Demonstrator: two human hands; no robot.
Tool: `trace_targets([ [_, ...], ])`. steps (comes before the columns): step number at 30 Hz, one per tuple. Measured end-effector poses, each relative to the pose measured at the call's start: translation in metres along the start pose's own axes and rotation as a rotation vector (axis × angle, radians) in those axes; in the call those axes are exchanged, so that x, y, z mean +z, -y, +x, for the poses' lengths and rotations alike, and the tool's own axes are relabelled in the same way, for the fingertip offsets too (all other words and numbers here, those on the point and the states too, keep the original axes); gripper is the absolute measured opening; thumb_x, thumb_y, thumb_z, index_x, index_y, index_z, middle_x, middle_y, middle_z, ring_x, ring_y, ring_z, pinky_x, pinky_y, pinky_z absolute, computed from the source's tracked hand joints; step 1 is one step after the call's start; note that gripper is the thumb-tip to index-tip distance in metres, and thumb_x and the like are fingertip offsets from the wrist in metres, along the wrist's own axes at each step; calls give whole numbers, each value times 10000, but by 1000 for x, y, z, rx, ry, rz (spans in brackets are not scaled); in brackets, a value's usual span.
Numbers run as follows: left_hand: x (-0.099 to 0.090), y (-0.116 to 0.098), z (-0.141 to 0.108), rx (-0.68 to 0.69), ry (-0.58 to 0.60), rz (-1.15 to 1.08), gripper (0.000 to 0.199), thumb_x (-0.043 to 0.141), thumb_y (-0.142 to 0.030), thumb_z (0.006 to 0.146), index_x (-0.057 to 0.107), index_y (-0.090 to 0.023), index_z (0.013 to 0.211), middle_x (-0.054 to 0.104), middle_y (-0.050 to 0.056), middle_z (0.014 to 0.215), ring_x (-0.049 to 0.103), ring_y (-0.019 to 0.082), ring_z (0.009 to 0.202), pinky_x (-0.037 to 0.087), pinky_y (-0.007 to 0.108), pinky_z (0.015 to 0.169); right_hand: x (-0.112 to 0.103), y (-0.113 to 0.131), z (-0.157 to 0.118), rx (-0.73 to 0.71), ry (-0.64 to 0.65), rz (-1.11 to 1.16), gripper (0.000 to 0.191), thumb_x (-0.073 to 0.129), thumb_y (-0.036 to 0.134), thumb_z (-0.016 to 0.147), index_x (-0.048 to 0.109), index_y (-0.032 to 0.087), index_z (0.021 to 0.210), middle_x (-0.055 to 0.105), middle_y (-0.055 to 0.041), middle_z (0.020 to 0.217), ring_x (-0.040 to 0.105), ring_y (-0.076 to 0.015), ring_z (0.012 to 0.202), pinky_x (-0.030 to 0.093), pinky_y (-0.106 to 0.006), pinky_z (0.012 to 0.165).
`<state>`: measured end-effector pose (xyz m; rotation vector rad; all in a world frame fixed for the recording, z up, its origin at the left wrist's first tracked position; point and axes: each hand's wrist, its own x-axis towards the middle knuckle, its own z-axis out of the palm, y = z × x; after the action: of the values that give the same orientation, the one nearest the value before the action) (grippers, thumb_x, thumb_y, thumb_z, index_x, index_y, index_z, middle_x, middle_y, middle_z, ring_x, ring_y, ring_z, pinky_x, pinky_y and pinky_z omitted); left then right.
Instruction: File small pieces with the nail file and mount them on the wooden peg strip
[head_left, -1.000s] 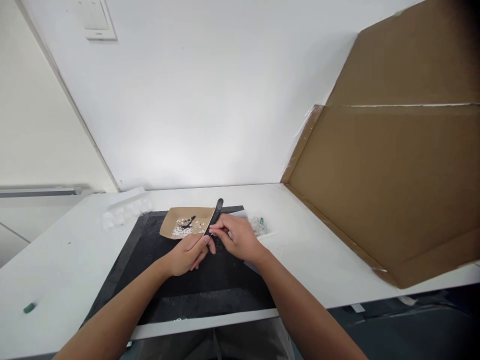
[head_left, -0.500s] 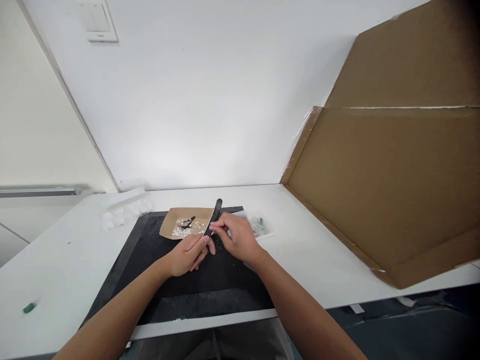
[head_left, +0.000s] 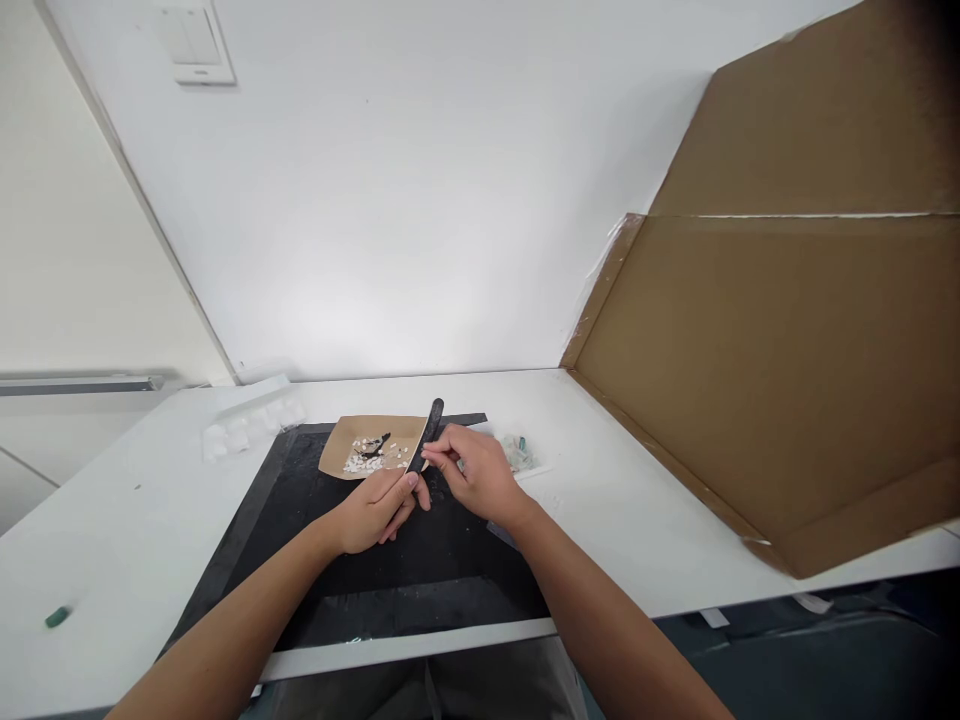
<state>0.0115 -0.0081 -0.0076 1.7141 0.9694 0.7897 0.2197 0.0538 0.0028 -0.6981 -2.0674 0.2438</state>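
My left hand (head_left: 382, 508) is closed around the lower end of a black nail file (head_left: 433, 420), a flat strip with a rounded top, tilted upward. Against the file's right side, my right hand (head_left: 474, 465) is pinched, thumb and fingertips together; whatever sits between them is too small to make out. Just left of the file lies a brown paper tray (head_left: 339, 440), holding many small white bits (head_left: 361, 460) and a dark twig-like piece (head_left: 381, 445). Both hands are above a black mat (head_left: 360, 575).
Behind my right hand is a clear bag with greenish bits (head_left: 519, 452). A white plastic tray (head_left: 251, 420) stands at the back left, and a small green piece (head_left: 57, 617) lies at the left. An upright cardboard sheet (head_left: 765, 370) borders the white table (head_left: 615, 520) on the right.
My right hand has shifted very slightly along the nail file. My left hand, the file and the paper tray stay where they were.
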Motion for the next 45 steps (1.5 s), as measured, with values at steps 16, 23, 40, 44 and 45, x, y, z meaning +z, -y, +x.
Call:
trace_targets([
  [16,-1,-1,0,6,-4,19,523,304,-532,1094,634,-159,937,445,-76,385,426,115,361,502,235,502,2,6,-1,-55,70,25,159,608,345,1040,690,238,956,729,-9,847,657,-163,736,454,-288,684],
  [23,1,-1,-1,-1,8,12,516,311,-520,1097,645,-161,939,454,-72,391,430,114,364,505,234,507,-5,-1,3,58,-88,-31,204,582,356,1055,654,224,917,742,-32,852,664,-176,746,465,-303,707],
  [40,1,1,0,-7,12,13,525,307,-523,1097,650,-157,943,448,-75,381,422,110,357,508,230,512,-6,2,2,24,-35,-88,205,572,339,1062,641,222,909,743,-21,857,645,-163,719,425,-285,693],
  [44,0,1,1,-9,2,13,529,307,-533,1093,643,-158,932,440,-77,373,418,112,350,502,231,502,-1,8,0,-58,94,-63,174,611,329,1040,655,236,900,732,-1,844,647,-157,718,411,-277,670],
  [45,0,1,1,-9,-2,11,529,309,-535,1092,641,-159,927,438,-78,373,415,112,349,503,233,501,0,9,0,-67,98,-71,179,607,333,1042,658,234,901,729,-4,838,643,-160,715,403,-282,669],
])
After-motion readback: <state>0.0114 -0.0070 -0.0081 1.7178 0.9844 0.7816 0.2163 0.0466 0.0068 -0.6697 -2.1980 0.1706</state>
